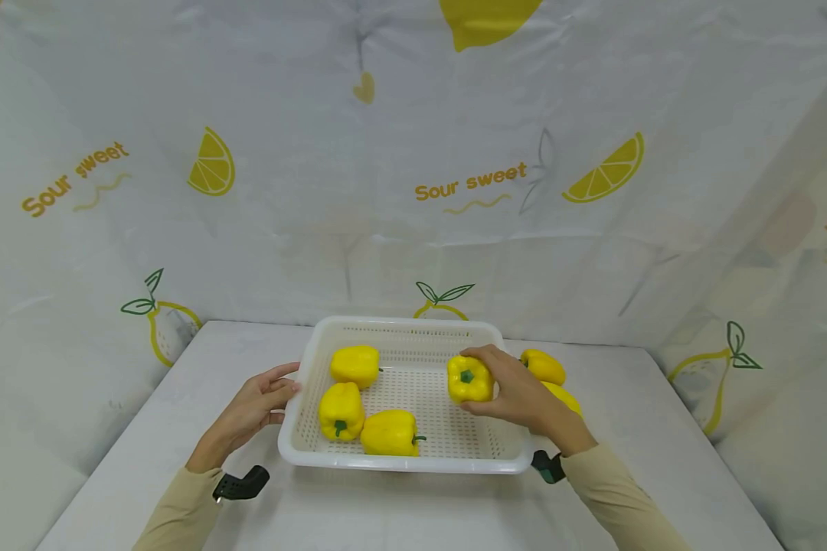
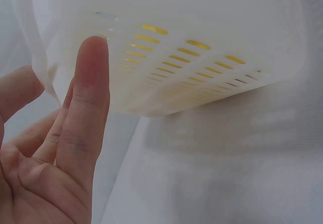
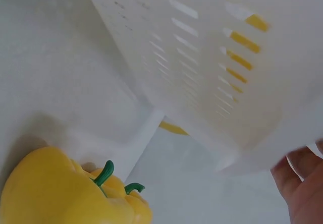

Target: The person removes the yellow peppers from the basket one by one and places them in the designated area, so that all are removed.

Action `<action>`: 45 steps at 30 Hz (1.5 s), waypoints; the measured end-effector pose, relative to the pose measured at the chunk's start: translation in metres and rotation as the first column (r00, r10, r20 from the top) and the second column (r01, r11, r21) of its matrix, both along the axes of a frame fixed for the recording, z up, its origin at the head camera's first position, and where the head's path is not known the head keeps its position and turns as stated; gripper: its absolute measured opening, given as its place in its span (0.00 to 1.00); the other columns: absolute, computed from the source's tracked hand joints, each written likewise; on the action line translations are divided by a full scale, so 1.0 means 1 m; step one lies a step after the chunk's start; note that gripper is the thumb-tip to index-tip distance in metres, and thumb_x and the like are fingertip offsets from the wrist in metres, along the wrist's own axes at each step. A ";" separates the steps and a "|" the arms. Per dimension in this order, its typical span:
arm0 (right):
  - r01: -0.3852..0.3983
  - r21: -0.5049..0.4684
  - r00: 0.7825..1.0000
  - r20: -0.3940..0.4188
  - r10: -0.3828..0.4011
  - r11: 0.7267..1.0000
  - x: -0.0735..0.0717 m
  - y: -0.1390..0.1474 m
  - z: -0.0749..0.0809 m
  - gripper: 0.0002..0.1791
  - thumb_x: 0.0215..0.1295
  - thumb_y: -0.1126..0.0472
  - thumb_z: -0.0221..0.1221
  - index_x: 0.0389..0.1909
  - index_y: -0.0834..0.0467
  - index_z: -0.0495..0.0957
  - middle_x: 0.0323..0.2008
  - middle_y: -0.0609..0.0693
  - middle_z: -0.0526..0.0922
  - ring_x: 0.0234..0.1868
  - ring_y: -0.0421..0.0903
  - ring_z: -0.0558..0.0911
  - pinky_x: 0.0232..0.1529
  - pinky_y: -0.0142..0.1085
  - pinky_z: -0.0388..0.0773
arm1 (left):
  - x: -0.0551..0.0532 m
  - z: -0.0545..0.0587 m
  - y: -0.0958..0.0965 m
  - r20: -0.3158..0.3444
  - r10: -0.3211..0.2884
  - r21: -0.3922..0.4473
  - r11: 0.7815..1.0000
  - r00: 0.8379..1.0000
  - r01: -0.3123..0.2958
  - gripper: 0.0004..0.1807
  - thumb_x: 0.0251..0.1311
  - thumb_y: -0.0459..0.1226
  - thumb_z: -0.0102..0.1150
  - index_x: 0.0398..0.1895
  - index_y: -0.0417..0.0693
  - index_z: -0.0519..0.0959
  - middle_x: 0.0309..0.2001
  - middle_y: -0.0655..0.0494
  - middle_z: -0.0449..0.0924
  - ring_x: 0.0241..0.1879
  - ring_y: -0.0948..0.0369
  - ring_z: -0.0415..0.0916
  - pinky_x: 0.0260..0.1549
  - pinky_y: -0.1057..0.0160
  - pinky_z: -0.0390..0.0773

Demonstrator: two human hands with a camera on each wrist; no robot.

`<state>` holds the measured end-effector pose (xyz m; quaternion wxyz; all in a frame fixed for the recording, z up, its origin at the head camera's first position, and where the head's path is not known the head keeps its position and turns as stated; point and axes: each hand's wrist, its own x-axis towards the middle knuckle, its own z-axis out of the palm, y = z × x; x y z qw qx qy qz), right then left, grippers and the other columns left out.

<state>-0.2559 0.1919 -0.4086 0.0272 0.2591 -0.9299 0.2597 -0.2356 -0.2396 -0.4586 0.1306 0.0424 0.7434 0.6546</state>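
Note:
A white perforated plastic basket (image 1: 413, 461) holds three yellow bell peppers on its left side: one at the back (image 1: 354, 366), one in front of it (image 1: 341, 409) and one near the front rim (image 1: 389, 432). My right hand (image 1: 524, 394) grips another yellow bell pepper (image 1: 470, 380) between thumb and fingers, over the basket's right part, its green stem end facing me. At the left rim is my left hand (image 1: 253, 405), fingers mostly straight. In the left wrist view, one fingertip (image 2: 92, 57) lies against the basket's outer wall. The right wrist view hides the held pepper behind the basket.
Two more yellow bell peppers, one farther back (image 1: 543, 366) and one nearer (image 1: 562, 396), lie right of the basket, partly behind my right hand. The white table (image 1: 358, 513) meets a lemon-printed cloth (image 1: 303, 252) at the back and sides.

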 end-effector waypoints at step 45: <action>0.145 -0.150 0.988 -0.039 -0.152 0.978 0.038 0.050 0.018 0.44 0.52 0.60 0.72 0.68 0.62 0.60 0.59 0.61 0.73 0.52 0.55 0.76 0.53 0.58 0.80 | -0.001 0.000 0.000 0.003 0.000 -0.004 1.000 1.000 0.000 0.38 0.72 0.41 0.55 0.77 0.39 0.51 0.49 0.54 0.80 0.42 0.62 0.83 0.41 0.60 0.87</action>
